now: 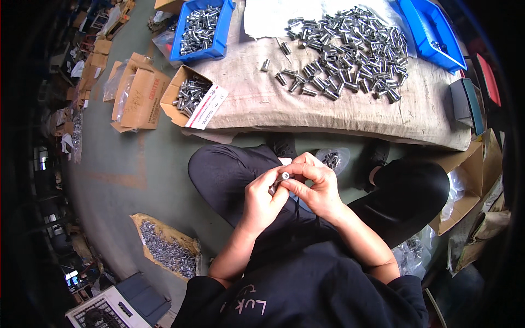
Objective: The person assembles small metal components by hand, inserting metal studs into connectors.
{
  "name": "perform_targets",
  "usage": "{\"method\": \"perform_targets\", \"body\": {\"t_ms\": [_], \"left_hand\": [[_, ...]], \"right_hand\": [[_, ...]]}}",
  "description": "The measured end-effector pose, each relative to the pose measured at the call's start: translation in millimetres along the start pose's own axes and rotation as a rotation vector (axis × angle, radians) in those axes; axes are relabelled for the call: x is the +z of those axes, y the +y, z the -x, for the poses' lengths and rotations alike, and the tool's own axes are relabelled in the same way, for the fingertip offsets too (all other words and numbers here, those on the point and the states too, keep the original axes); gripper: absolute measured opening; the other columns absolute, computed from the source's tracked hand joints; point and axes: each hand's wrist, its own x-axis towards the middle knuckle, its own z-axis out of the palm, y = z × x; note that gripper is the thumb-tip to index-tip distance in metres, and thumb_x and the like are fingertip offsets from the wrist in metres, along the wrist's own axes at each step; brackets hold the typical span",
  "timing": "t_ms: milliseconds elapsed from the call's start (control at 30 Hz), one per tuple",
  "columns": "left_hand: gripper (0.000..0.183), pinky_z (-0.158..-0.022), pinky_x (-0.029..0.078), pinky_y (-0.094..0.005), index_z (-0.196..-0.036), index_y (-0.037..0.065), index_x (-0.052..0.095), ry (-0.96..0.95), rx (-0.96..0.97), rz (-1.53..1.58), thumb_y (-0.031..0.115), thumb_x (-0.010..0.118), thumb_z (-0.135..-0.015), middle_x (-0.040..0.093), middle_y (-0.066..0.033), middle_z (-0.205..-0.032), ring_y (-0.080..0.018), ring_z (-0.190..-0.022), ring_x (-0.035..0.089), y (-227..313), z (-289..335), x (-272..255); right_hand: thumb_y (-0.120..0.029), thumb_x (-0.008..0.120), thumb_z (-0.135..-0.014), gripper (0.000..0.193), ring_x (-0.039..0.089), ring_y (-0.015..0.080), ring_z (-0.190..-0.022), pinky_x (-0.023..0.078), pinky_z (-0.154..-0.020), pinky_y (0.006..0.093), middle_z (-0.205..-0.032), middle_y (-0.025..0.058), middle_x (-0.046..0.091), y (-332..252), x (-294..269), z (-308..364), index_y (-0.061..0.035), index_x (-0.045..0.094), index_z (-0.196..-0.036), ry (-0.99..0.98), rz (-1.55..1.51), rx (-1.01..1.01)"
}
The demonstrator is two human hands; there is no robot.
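In front of my lap both hands come together around a small shiny metal cylinder (285,176), its round end with a hole facing up. My left hand (263,200) is closed, fingers wrapped about the part, and more metal shows below the end at its fingertips. The right hand (318,188) pinches the same cylinder between thumb and fingers. Just beyond my hands, a clear plastic bag (333,159) of small dark metal pieces lies on the floor. A wide pile of similar metal cylinders (350,54) covers part of the cloth-covered table (240,109) ahead.
At the table's left stand a blue bin (223,41) and an open carton (172,104), both holding metal parts. Another blue bin (424,33) is at the far right. A tray of small metal pieces (136,229) lies on the floor at left; an open cardboard box (474,164) stands at right.
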Motion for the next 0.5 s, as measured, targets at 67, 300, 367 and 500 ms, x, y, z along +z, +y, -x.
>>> {"method": "perform_targets", "body": {"t_ms": [67,300,367,500], "left_hand": [[0.023,-0.049,0.043,-0.0204,-0.103,-0.002,0.054,-0.074,-0.231,0.372,0.004,0.056,-0.081,0.059,-0.0066,-0.076,-0.0099,-0.057,0.055,-2,3,5],[0.046,-0.035,0.034,-0.0183,-0.115,-0.006,0.044,-0.245,-0.705,1.268,0.031,0.028,-0.095,0.057,-0.0147,-0.077,-0.0133,-0.049,0.052,-9,5,5],[0.045,-0.035,0.034,-0.0179,-0.115,-0.006,0.044,-0.253,-0.658,1.224,0.032,0.029,-0.095,0.058,-0.0141,-0.078,-0.0128,-0.053,0.053,-9,6,6],[0.043,-0.037,0.035,-0.0171,-0.114,-0.004,0.046,-0.178,-0.524,0.967,0.032,0.032,-0.095,0.059,-0.013,-0.083,-0.0107,-0.057,0.055,-4,8,11]], "right_hand": [[-0.001,0.065,-0.074,0.015,0.051,0.0102,-0.066,0.043,-0.059,0.0214,-0.08,0.0035,0.053,3,-2,4,-0.0014,0.062,-0.088,0.027,-0.188,0.107],[-0.006,0.056,-0.078,0.008,0.052,0.0107,-0.063,0.045,-0.055,0.0223,-0.081,0.0063,0.055,10,-22,12,-0.0025,0.052,-0.083,0.108,-0.927,0.436],[-0.005,0.057,-0.077,0.009,0.049,0.0098,-0.06,0.042,-0.054,0.0223,-0.075,0.0043,0.053,8,-23,17,-0.0023,0.052,-0.084,0.037,-0.709,0.459],[-0.011,0.07,-0.072,0.022,0.048,0.0086,-0.06,0.042,-0.055,0.0238,-0.07,0.0018,0.053,-9,-11,24,-0.0019,0.058,-0.088,-0.095,-0.207,0.382]]}}
